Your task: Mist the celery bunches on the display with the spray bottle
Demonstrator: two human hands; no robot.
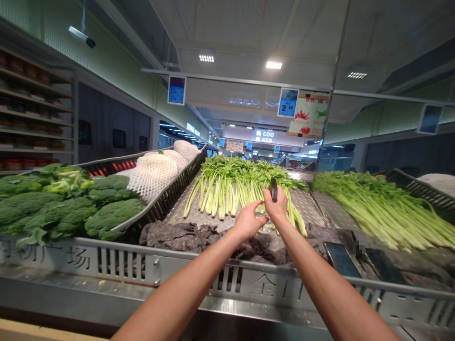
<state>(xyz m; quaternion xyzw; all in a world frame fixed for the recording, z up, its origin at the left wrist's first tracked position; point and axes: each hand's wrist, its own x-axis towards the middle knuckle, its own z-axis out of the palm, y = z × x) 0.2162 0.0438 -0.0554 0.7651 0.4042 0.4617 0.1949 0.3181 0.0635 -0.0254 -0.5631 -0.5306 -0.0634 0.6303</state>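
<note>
A row of celery lies on the metal shelf ahead, leaves to the back and pale stalk ends toward me. My right hand is closed round a black handle over the right part of the row; any blade or working end is hidden. Just left of it, my left hand reaches in low at the stalk ends, thumb and fingers apart. A few pale green pieces show between and below the hands. Whether the left fingers touch a stalk is hard to see.
Dark crumpled cloth lies along the grey slotted front rail. A phone rests at the right by a mirror wall. Broccoli and net-wrapped produce fill the left side, behind a black crate wall.
</note>
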